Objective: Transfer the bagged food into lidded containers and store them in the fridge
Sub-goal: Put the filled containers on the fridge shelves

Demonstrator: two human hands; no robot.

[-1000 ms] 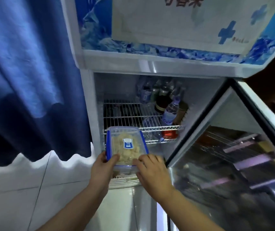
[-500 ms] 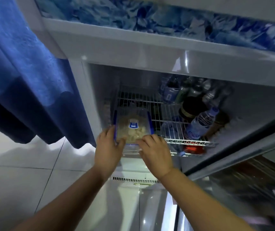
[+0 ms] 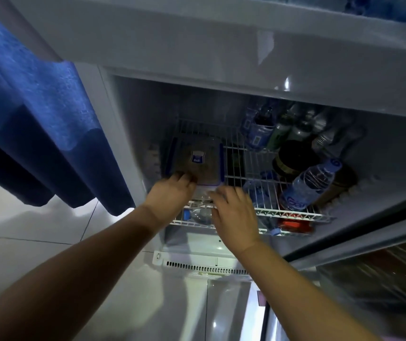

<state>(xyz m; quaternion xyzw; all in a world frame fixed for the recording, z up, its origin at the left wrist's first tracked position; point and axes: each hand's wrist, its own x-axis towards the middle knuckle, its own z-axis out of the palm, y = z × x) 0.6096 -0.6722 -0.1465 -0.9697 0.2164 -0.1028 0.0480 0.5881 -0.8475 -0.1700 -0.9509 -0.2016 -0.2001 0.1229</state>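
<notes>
Head view is showing the container [image 3: 197, 161] sitting deep on the left side of the wire shelf [image 3: 253, 166] inside the fridge [image 3: 197, 45], lid on, its near end just ahead of both hands. The left hand [image 3: 170, 195] is gripping the near left corner, its fingers [image 3: 181, 177] curling over the lid. The right hand [image 3: 233, 212] is touching the front edge with fingers held straight and close together. Whether the base is bearing fully on the wires cannot be told. From here, a harder push from one side is likely to be swinging the box to the right toward the bottles [image 3: 307, 185] lying and standing just beside it, and a knocked bottle could be rolling toward the shelf's front. The base may also be catching on a wire and tipping. Letting go while the box is resting unevenly could be sending it sliding back out.
</notes>
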